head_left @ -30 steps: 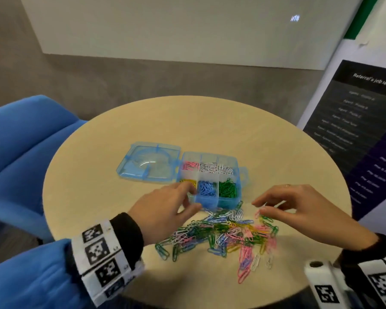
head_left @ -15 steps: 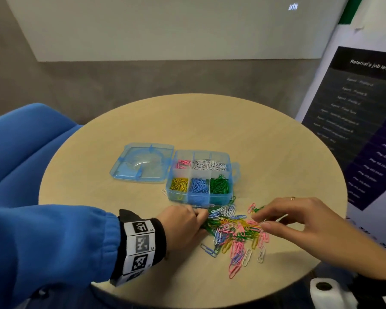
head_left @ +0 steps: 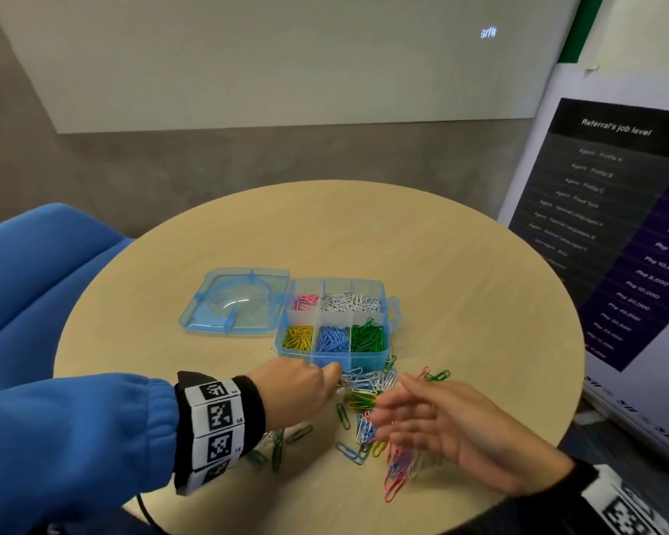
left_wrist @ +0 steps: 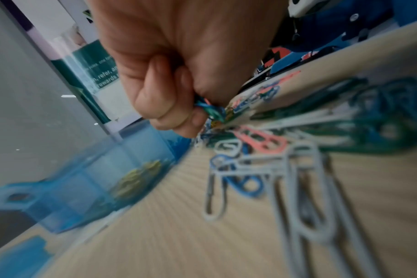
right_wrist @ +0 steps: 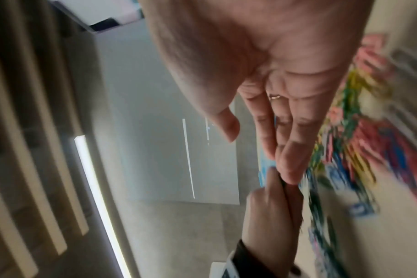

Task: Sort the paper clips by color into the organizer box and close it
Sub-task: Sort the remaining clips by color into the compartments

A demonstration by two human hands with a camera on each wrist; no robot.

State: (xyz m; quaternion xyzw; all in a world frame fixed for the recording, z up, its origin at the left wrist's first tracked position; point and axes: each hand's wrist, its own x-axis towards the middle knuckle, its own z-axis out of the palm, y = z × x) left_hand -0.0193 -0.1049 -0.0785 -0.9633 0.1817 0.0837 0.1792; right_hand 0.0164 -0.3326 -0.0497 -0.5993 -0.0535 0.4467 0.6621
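Observation:
A clear blue organizer box (head_left: pixel 390 343) stands open on the round table, its lid (head_left: pixel 235 301) flat to the left. Its compartments hold pink, white, yellow, blue and green clips. A mixed pile of loose paper clips (head_left: pixel 367 395) lies just in front of the box. My left hand (head_left: pixel 325 374) is curled at the pile's left edge and pinches a few blue and green clips (left_wrist: pixel 208 109). My right hand (head_left: pixel 393 415) hovers over the pile's right side with fingers straight and spread, holding nothing. Its palm (right_wrist: pixel 281 105) shows bare in the right wrist view.
The round wooden table (head_left: pixel 460 264) has a blue chair (head_left: pixel 35 272) at its left and a printed banner (head_left: pixel 626 233) leaning at its right. Stray clips (head_left: pixel 279 449) lie near my left wrist, and the table's front edge is close below the pile.
My left hand has left the box's front, dropped to the pile and pinched clips there. My right hand slid left over the pile and its fingers straightened.

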